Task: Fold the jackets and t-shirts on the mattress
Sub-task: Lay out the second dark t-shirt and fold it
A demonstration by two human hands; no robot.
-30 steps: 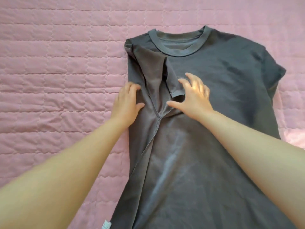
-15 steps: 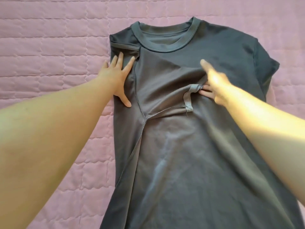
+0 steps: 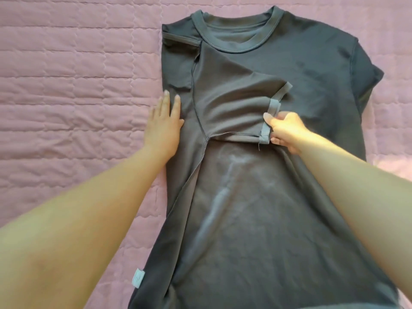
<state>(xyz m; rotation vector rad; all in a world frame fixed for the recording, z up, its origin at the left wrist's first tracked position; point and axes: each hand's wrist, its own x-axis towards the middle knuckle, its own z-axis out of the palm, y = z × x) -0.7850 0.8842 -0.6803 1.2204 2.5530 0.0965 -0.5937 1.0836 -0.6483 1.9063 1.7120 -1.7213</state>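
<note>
Two bare hands work on one dark grey t-shirt point(image 3: 256, 219), which lies spread on the pink quilted mattress point(image 3: 66, 85) with its collar point(image 3: 236, 32) pointing away from the person. The left hand point(image 3: 163, 126) reaches in from the lower left, palm down, fingers straight and close together. It presses the shirt's folded side edge where cloth meets quilt, its grip flat and holding nothing. The right hand point(image 3: 284, 132) comes in across the shirt's body with fingers curled, its grip pinching the hem of the folded-in sleeve point(image 3: 234, 108), which lies over the chest. The other sleeve point(image 3: 365, 74) lies spread out at the far right. One small pale tag point(image 3: 138, 278) sticks out of the side seam near the bottom hem; its print is too small to read.
</note>
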